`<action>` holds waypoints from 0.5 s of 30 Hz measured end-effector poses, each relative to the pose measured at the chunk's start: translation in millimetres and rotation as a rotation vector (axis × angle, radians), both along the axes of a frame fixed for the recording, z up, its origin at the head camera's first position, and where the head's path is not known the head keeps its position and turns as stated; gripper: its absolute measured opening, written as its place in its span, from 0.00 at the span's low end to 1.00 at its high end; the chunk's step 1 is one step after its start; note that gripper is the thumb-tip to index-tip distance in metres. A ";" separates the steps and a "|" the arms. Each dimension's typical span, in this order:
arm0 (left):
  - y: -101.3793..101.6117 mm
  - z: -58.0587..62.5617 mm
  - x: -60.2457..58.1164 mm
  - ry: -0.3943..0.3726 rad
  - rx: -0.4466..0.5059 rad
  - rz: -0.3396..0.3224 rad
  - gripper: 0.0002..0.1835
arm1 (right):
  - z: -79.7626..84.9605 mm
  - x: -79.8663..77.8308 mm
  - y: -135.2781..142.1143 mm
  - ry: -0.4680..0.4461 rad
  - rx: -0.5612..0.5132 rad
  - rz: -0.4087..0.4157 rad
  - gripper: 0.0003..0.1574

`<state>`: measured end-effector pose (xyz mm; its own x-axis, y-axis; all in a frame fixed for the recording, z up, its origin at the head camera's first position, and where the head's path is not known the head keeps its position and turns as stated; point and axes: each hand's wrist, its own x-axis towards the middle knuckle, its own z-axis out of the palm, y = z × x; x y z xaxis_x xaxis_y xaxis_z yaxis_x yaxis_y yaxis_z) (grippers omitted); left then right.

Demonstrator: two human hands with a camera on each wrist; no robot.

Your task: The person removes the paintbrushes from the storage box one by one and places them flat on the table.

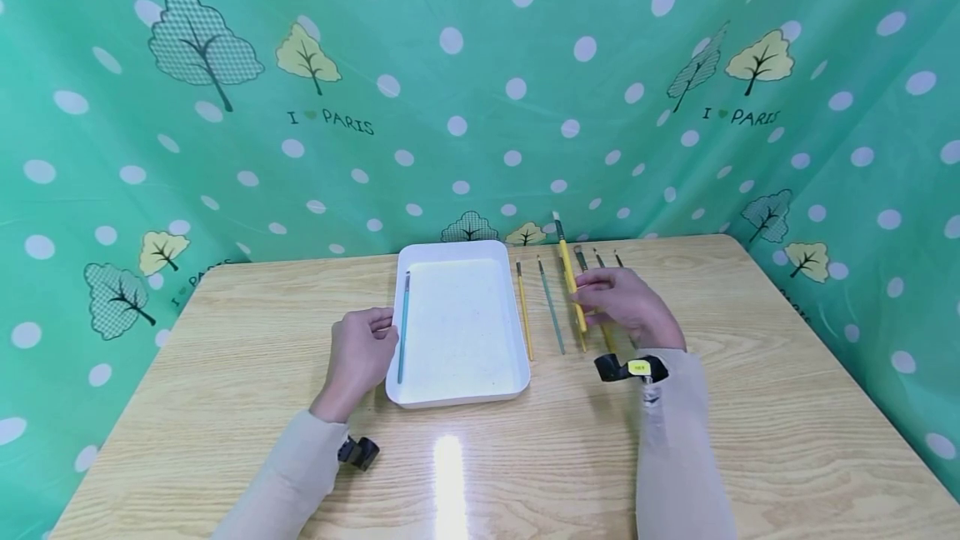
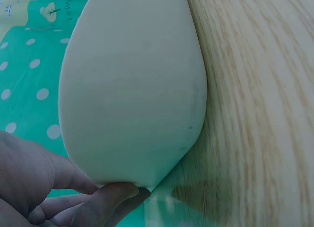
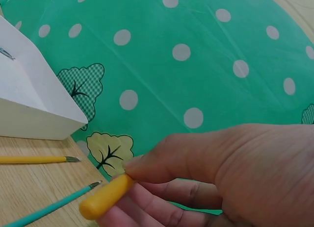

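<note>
My right hand [image 1: 626, 300] pinches a thick yellow paintbrush [image 1: 566, 250] between thumb and fingers. Its pale bristles point toward the backdrop, and in the right wrist view the rounded handle end [image 3: 105, 197] sticks out under the thumb. At the left side of a white tray [image 1: 459, 397], my left hand [image 1: 363, 354] grips the wall; the left wrist view has the thumb and fingertips against the tray's outer side [image 2: 135, 99]. Inside the tray, along its left wall, lies a teal paintbrush [image 1: 404, 332].
Right of the tray lie a thin yellow paintbrush [image 1: 524, 312] and a teal paintbrush [image 1: 551, 304]. More brushes, including a dark-bristled one [image 1: 580, 257], lie partly hidden under my right hand. A green dotted cloth [image 1: 420, 107] hangs behind the wooden table [image 1: 262, 340].
</note>
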<state>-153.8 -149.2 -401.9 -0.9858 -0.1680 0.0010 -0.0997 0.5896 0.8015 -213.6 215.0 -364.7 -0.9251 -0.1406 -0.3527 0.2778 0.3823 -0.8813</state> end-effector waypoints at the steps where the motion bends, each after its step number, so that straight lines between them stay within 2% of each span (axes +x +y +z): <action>1: 0.0 0.0 0.1 0.000 0.000 0.000 0.18 | -0.1 0.3 1.9 0.004 0.002 0.001 0.30; 15: 0.6 0.3 0.5 -0.007 0.008 0.001 0.19 | -1.6 4.1 19.2 0.035 0.069 -0.070 0.29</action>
<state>-153.3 -148.6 -401.6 -0.9856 -0.1692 -0.0072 -0.1060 0.5832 0.8054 -209.5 234.2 -366.3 -0.9438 -0.0515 -0.3266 0.2757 0.4227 -0.8633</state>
